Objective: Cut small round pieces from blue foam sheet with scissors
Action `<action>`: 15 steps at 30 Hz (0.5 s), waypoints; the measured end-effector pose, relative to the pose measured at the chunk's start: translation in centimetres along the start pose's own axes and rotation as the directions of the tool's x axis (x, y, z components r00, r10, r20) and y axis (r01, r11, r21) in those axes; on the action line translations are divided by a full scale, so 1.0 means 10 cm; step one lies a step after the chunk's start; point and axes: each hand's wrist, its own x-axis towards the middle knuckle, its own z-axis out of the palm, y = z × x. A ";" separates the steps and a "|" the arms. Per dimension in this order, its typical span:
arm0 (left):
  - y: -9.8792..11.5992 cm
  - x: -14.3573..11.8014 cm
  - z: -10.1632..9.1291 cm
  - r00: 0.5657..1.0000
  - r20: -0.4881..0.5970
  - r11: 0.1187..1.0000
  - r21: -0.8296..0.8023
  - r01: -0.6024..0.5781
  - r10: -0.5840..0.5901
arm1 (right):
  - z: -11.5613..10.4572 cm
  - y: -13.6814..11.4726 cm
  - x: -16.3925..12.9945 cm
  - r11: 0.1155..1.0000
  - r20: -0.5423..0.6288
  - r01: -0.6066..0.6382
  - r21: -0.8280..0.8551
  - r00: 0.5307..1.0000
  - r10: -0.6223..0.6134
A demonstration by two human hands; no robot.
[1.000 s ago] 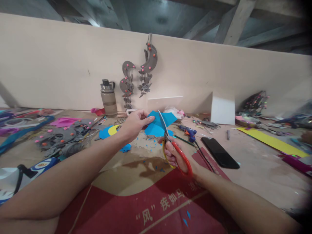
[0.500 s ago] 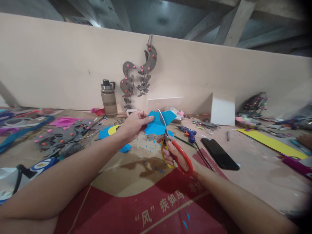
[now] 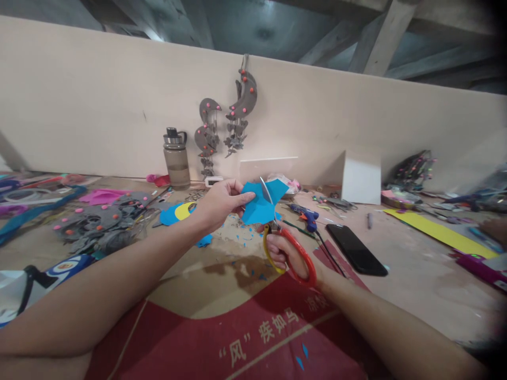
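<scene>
Pinching the blue paper (image 3: 258, 209) by its left edge between thumb and fingers, the left hand (image 3: 226, 203) held it above the worktop (image 3: 407, 264). The paper lay to the far left of the right hand (image 3: 287, 252), whose fingers were curled around the handles of the scissors (image 3: 288, 236) and well apart from the paper. The scissors' long axis ran from near right to far left, one blade showing across the paper's visible face, the other hidden

Scissors (image 3: 289, 237) left of phone (image 3: 355, 249); bottle (image 3: 176, 164) farther left, before wall (image 3: 99, 95).
</scene>
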 end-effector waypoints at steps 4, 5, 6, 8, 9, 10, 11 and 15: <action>0.00 -0.01 0.02 1.000 -0.022 1.000 -0.007 0.006 -0.006 | 0.01 -0.01 0.00 1.000 -0.039 -0.027 -0.014 0.999 0.026; 0.00 -0.01 0.02 1.000 -0.023 1.000 -0.011 0.008 -0.008 | 0.01 -0.01 0.00 1.000 -0.041 -0.025 -0.014 0.999 0.024; 0.00 -0.01 0.02 1.000 -0.024 1.000 -0.017 0.010 -0.010 | 0.00 0.00 0.01 1.000 -0.040 -0.023 -0.012 0.999 0.022; 0.00 -0.01 0.03 1.000 -0.023 1.000 -0.025 0.013 -0.014 | -0.01 0.01 0.01 1.000 -0.035 -0.029 -0.011 0.999 0.029; 0.00 -0.01 0.03 1.000 -0.025 1.000 -0.027 0.014 -0.015 | -0.01 0.01 0.02 0.999 -0.037 -0.033 -0.010 0.999 0.033; 0.00 -0.01 0.03 1.000 -0.026 0.999 -0.029 0.015 -0.015 | -0.02 0.01 0.02 0.999 -0.042 -0.038 -0.007 0.998 0.037; 0.00 -0.01 0.03 1.000 -0.026 0.999 -0.031 0.014 -0.015 | -0.02 0.01 0.03 0.999 -0.045 -0.045 -0.004 0.998 0.044; -0.02 0.00 0.03 1.000 -0.025 0.999 -0.042 0.013 -0.014 | -0.04 0.00 0.04 0.996 -0.015 -0.095 0.005 0.995 0.095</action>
